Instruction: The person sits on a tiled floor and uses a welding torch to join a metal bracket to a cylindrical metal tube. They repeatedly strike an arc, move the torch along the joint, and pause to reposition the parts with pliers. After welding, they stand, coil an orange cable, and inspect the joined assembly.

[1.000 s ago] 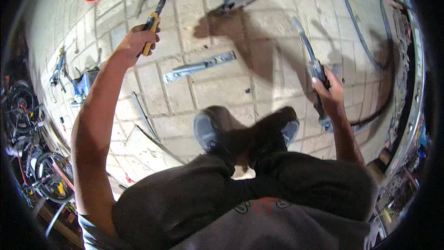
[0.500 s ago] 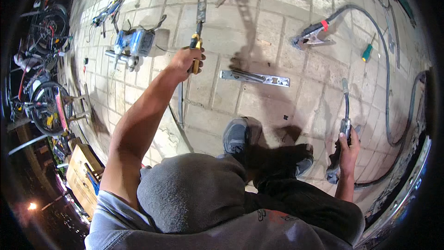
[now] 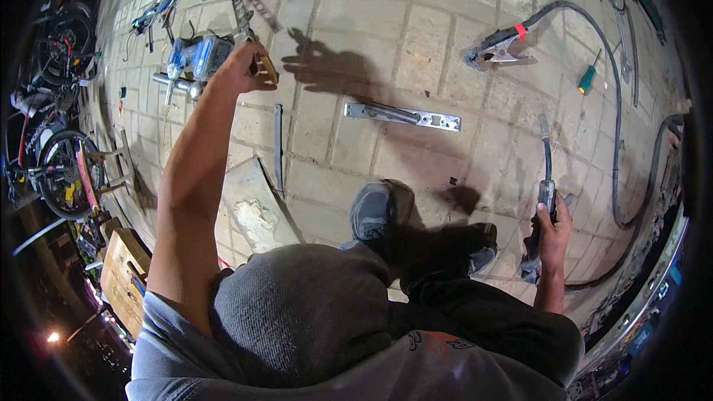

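Observation:
My left hand (image 3: 249, 67) is closed around yellow-and-black handled pliers (image 3: 268, 69), stretched out to the far left. Beyond the hand, in line with the pliers, extends a narrow metal strip (image 3: 240, 6); its shadow falls close beside it on the paving. The plier jaws are hard to make out. At the right, my right hand (image 3: 553, 226) grips a welding torch (image 3: 547, 191), its black neck and grey nozzle (image 3: 544, 128) pointing away from me. Between the hands, a shiny slotted metal plate (image 3: 438, 120) with a rod across it lies on the paving.
A blue cordless power tool (image 3: 189, 59) lies beside my left hand. Farther right are a clamp with red tape (image 3: 505, 50), its black cable (image 3: 618, 134) and a green screwdriver (image 3: 587, 79). A flat bar (image 3: 278, 150) lies near my shoe (image 3: 371, 212). Bicycles (image 3: 65, 171) stand at the left edge.
My left hand has swung left with the pliers and the metal strip, coming over beside the blue power tool. The right hand still holds the torch in about the same place.

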Demonstrator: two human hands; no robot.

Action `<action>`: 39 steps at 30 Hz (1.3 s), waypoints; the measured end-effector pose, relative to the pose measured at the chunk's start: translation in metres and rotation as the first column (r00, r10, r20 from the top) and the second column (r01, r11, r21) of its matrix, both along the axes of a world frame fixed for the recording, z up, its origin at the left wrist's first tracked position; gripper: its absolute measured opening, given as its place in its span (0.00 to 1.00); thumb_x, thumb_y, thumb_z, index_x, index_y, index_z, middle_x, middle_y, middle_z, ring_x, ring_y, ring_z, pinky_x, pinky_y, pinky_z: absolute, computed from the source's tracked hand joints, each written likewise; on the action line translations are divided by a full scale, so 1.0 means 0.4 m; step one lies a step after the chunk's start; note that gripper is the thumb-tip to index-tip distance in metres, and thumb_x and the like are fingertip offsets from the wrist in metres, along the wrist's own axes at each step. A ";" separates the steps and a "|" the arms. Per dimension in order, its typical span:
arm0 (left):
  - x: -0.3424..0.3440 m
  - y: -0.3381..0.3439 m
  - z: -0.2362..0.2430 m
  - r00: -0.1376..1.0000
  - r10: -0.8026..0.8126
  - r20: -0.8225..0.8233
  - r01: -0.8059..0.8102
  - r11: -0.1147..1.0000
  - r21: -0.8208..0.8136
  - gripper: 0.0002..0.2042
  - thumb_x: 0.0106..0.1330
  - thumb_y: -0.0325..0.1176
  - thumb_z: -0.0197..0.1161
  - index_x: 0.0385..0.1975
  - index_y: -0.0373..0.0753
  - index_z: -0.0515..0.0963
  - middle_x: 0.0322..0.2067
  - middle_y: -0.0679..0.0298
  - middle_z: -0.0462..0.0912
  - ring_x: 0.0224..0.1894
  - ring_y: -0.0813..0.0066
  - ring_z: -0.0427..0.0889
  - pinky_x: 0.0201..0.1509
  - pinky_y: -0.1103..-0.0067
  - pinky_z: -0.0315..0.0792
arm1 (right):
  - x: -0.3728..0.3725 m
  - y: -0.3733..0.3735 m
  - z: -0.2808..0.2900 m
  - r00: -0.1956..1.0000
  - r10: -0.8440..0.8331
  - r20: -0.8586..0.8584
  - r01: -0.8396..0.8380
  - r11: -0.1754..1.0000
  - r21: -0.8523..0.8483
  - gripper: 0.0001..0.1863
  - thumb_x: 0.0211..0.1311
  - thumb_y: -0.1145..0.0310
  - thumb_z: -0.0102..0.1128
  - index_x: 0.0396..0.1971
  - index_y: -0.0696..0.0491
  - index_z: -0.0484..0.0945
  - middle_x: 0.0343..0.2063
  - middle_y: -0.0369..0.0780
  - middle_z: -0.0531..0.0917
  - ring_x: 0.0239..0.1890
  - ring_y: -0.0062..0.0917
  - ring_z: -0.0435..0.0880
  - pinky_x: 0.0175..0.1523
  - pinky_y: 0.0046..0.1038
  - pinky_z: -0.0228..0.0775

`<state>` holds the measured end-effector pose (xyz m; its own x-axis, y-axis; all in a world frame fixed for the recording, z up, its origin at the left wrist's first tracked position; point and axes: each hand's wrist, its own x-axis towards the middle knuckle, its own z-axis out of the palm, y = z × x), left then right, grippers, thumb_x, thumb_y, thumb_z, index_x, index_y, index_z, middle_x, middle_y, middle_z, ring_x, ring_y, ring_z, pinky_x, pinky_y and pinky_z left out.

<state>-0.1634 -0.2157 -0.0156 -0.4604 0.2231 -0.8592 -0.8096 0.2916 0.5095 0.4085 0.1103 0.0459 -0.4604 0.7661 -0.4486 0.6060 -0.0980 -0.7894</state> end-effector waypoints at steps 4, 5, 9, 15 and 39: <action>0.040 -0.050 -0.051 0.994 0.096 0.061 -0.090 0.992 -0.089 0.09 0.59 0.31 0.56 0.31 0.32 0.68 0.26 0.53 0.71 0.31 0.53 0.77 0.43 0.46 0.75 | 0.013 0.022 -0.023 0.999 -0.045 -0.012 0.046 0.998 0.049 0.22 0.64 0.69 0.60 0.56 0.60 0.72 0.28 0.32 0.76 0.26 0.15 0.71 0.32 0.19 0.66; 0.077 -0.039 -0.055 0.992 0.123 0.006 -0.121 0.980 -0.160 0.08 0.59 0.31 0.57 0.31 0.33 0.69 0.24 0.53 0.71 0.28 0.55 0.76 0.39 0.51 0.77 | 0.031 0.035 -0.037 0.998 -0.064 0.011 0.063 0.994 0.090 0.21 0.64 0.69 0.60 0.55 0.59 0.72 0.27 0.32 0.75 0.25 0.14 0.70 0.31 0.19 0.65; 0.165 -0.115 -0.138 0.856 -0.512 -0.075 0.418 0.770 -0.482 0.18 0.63 0.44 0.63 0.31 0.30 0.80 0.20 0.61 0.78 0.23 0.70 0.79 0.27 0.70 0.73 | 0.025 0.112 -0.131 0.986 -0.151 0.072 0.118 0.934 0.338 0.21 0.63 0.70 0.61 0.55 0.59 0.71 0.23 0.30 0.74 0.23 0.13 0.70 0.28 0.20 0.64; 0.103 0.139 -0.011 -0.069 -0.924 -0.377 0.374 0.326 -0.868 0.22 0.62 0.49 0.60 0.42 0.33 0.80 0.42 0.47 0.81 0.48 0.48 0.78 0.53 0.61 0.71 | 0.114 0.181 -0.323 0.984 -0.146 0.099 0.084 0.882 0.463 0.25 0.62 0.72 0.59 0.58 0.62 0.66 0.41 0.44 0.76 0.40 0.28 0.76 0.45 0.28 0.71; -0.288 0.837 -0.127 -0.379 -0.915 -0.143 0.001 0.154 -0.988 0.11 0.63 0.31 0.56 0.44 0.42 0.78 0.49 0.60 0.79 0.57 0.58 0.73 0.58 0.55 0.65 | 0.089 0.061 0.225 0.873 0.178 0.454 -0.229 0.971 0.060 0.24 0.52 0.70 0.67 0.48 0.66 0.75 0.46 0.56 0.79 0.49 0.48 0.79 0.54 0.38 0.72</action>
<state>-0.2787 0.1192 -0.0665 -0.6208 0.7768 -0.1052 0.7782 0.5946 -0.2021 0.4439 0.1349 0.1357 -0.3842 0.7326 -0.5618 0.8915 0.1363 -0.4320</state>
